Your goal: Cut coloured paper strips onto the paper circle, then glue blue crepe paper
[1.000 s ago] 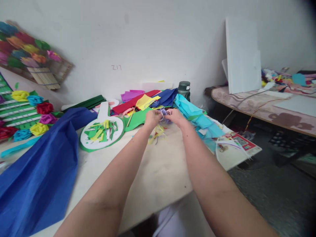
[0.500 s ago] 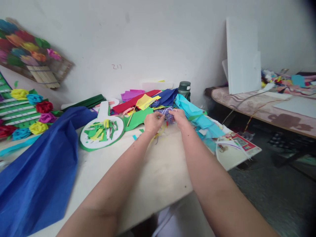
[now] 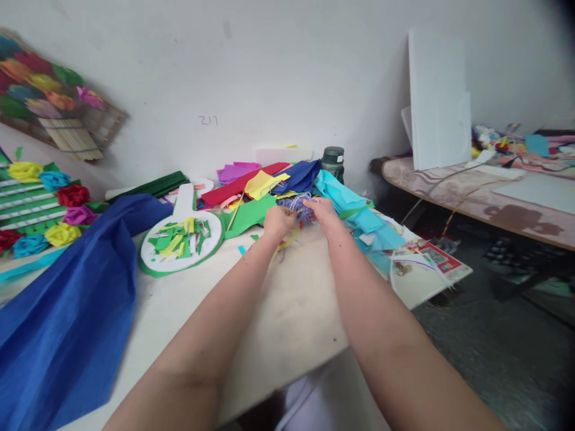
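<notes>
Two hands (image 3: 278, 220), one purple bundle (image 3: 296, 205)

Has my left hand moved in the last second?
Yes, slightly: the left hand, by the purple strips, has dropped toward the table, farther from the green bottle.

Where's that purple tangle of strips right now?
In the head view the purple tangle sits near centre, held between the left hand and right hand, beside the turquoise paper.

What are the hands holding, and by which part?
A purple tangle of paper strips: left hand grips its left side, right hand its right side.
</notes>
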{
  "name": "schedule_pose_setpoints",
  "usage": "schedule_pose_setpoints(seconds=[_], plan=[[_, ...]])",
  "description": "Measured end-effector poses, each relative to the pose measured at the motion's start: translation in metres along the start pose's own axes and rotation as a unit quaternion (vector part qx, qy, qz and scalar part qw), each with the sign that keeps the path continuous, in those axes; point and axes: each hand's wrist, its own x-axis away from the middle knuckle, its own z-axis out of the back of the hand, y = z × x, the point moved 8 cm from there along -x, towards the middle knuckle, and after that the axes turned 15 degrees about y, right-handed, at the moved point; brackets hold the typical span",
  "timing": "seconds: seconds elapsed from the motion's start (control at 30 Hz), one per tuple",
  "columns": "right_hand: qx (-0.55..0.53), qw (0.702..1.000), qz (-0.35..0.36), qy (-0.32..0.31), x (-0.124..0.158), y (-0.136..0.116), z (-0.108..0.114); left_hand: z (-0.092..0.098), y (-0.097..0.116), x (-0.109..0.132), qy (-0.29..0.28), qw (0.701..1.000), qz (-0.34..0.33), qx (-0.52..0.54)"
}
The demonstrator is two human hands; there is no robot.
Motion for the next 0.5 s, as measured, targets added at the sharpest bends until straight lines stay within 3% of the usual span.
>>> schedule_pose_setpoints(seconds=[0.2, 0.33, 0.5], plan=[[0.007, 0.999, 0.003, 0.032, -0.005, 0.003, 0.004, 0.024, -0.008, -0.001, -0.027, 0.999, 0.022, 0.036], [0.015, 0.998, 0.003, 0.064, -0.011, 0.007, 0.008, 0.030, -0.010, 0.008, -0.129, 0.991, 0.009, 0.046], [0.001, 0.996, 0.003, 0.084, -0.013, 0.008, 0.012, 0.026, -0.021, 0.022, -0.253, 0.967, -0.001, -0.035]])
